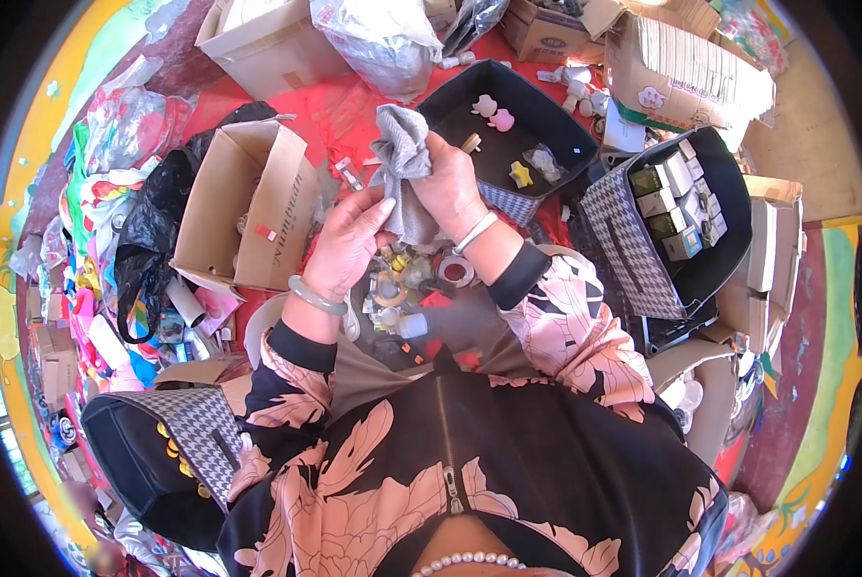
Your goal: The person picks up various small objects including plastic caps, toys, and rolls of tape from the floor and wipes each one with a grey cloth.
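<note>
A crumpled grey cloth (407,207) is held up in front of me, above a heap of small parts. My right hand (450,188) is closed round its upper part, the thumb side toward the top. From the left, my left hand (347,236) grips the cloth's lower edge with bent fingers and thumb. Whether anything is wrapped inside the cloth is hidden. Under my hands the small mixed parts (392,288) lie between my knees, with a white cup-like piece (412,325) among them.
Beyond my right hand stands a black fabric bin (556,125) with a pink toy (501,120) and a yellow star (519,174). Another patterned bin (633,250) at right holds small boxes. An open cardboard box (282,207) flanks my left hand; a third bin (200,423) lies lower left.
</note>
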A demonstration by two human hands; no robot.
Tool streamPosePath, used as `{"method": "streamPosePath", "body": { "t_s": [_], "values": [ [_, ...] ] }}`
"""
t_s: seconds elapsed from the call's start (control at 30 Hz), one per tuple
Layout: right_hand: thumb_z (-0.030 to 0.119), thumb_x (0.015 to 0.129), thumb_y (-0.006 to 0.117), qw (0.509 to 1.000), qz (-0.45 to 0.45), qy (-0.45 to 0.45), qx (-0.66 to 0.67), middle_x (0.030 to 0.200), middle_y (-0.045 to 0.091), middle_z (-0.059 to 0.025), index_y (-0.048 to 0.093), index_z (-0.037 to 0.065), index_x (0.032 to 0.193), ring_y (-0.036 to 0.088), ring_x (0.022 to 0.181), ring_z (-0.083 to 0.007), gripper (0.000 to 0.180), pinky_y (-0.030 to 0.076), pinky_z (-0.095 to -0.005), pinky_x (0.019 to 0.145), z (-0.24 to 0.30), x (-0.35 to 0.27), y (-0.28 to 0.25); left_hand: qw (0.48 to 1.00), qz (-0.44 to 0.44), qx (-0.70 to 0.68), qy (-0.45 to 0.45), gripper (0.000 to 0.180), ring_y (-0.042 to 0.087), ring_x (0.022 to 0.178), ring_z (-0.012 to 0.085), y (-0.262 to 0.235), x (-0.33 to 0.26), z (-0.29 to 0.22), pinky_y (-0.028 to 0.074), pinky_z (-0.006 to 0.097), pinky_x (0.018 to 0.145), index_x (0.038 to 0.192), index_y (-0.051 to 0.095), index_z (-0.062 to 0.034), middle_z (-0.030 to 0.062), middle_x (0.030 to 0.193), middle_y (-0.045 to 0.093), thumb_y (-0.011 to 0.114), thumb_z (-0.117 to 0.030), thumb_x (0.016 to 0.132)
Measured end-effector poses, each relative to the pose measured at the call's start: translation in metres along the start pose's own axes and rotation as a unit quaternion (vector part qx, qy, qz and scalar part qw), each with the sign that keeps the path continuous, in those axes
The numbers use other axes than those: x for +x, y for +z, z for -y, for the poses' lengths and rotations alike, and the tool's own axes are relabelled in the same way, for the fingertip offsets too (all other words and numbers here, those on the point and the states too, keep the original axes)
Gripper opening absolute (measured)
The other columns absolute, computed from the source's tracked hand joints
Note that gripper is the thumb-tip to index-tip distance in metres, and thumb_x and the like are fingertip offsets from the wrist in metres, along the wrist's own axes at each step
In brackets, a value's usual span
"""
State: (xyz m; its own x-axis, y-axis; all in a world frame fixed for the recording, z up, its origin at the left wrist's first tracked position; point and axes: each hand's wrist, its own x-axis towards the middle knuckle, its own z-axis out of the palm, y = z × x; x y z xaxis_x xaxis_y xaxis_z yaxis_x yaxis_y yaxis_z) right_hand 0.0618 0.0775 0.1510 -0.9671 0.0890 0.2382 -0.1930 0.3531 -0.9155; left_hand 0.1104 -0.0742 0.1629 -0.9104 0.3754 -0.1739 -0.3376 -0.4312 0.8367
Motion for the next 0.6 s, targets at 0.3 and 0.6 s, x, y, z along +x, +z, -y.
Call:
{"method": "streamPosePath", "body": {
  "t_s": [0.3, 0.6],
  "values": [
    [0.018, 0.069, 0.067, 0.949, 0.119, -0.283, -0.069, 0.119, 0.05, -0.0208, 0.054, 0.003, 0.107, 0.053, 0.105, -0.0336, 0.042, 0.045, -0.0375, 0.087, 0.007, -0.003, -0.006, 0.99, -0.058, -0.123, 0.047, 0.029, 0.059, 0.095, 0.0209, -0.02, 0.008, -0.005, 0.047, 0.035, 0.084, 0.116, 0.049, 0.0, 0.0099, 0.107, 0.058, 0.045, -0.017, 0.092],
    [0.019, 0.08, 0.067, 0.985, 0.024, 0.082, 0.147, 0.087, 0.066, -0.0059, 0.061, 0.0, 0.1, 0.059, 0.075, -0.0098, 0.029, 0.048, -0.0267, 0.067, 0.002, 0.01, 0.006, 0.999, 0.001, -0.042, 0.019, 0.037, 0.057, 0.095, 0.0214, -0.028, 0.005, 0.01, 0.047, 0.039, 0.083, 0.122, 0.045, 0.0012, 0.0078, 0.108, 0.057, 0.049, -0.018, 0.092]
  ]
}}
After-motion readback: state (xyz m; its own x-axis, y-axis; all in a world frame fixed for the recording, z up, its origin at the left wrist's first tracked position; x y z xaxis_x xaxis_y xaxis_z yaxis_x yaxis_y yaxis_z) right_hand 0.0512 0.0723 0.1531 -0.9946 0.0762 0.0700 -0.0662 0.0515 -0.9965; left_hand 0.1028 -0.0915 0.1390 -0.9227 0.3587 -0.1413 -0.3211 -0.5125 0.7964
